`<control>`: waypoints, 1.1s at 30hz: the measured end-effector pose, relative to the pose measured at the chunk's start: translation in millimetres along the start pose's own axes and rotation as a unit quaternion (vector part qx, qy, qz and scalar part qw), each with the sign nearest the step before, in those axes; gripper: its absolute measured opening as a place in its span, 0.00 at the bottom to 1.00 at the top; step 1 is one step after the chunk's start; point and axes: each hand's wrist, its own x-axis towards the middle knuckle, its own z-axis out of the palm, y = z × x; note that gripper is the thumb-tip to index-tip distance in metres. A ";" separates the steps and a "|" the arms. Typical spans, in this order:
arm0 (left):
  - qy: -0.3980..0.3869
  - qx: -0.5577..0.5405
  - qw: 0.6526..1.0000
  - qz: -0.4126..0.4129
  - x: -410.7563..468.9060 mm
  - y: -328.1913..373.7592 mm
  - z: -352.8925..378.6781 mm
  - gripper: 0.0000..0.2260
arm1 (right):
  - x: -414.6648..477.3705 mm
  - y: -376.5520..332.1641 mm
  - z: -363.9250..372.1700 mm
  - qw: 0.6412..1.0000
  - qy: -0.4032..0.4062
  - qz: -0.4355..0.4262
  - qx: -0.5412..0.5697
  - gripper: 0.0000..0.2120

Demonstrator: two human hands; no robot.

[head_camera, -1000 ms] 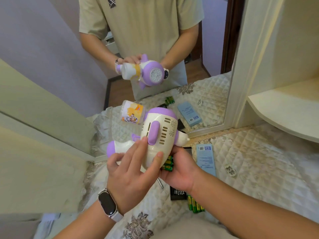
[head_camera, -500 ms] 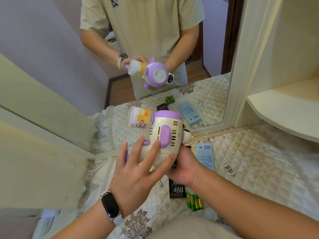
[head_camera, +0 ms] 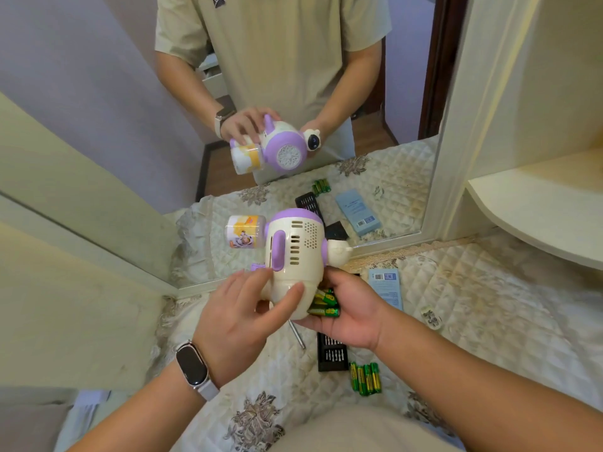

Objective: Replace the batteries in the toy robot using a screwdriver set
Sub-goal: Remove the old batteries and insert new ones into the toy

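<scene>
- Head view: a toy robot [head_camera: 293, 256] is held up over the quilted tabletop [head_camera: 489, 305], close before a mirror [head_camera: 388, 239] and clear of the tools below.
- Its cream lower end is gripped from beneath by the right hand [head_camera: 346, 308]. Green batteries [head_camera: 323, 303] are pinned there between palm and toy; whether they are old or new cannot be told.
- The left hand [head_camera: 239, 316] is laid loose against the near side, fingers straight and thumb pressed to the shell, apparently to steady or turn the toy while the battery cover is sought.
- The vented back is turned to the camera and the purple front to the glass. The long axis is judged to run roughly level, with the clear bottle [head_camera: 244, 236] to the left and the small round head [head_camera: 339, 252] to the right.
- A black bit case [head_camera: 332, 353], a screwdriver shaft [head_camera: 297, 334], spare batteries [head_camera: 365, 378] and a blue box [head_camera: 385, 287] are left within reach on the tabletop.
</scene>
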 end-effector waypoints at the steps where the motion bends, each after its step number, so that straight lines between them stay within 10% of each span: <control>1: -0.005 -0.003 1.000 -0.003 -2.1 0.2 1.2 0.29 | 0.1 0.9 -1.4 1.000 0.004 0.003 -0.002 0.21; 21: 0.022 -0.211 0.916 -0.340 -82.5 37.1 44.3 0.27 | -5.3 23.8 -21.3 0.986 0.153 0.034 -0.046 0.10; 33: -0.082 -0.248 0.889 -0.377 -182.1 -7.0 90.3 0.20 | -3.6 61.3 -11.0 0.963 0.265 -0.025 -0.048 0.08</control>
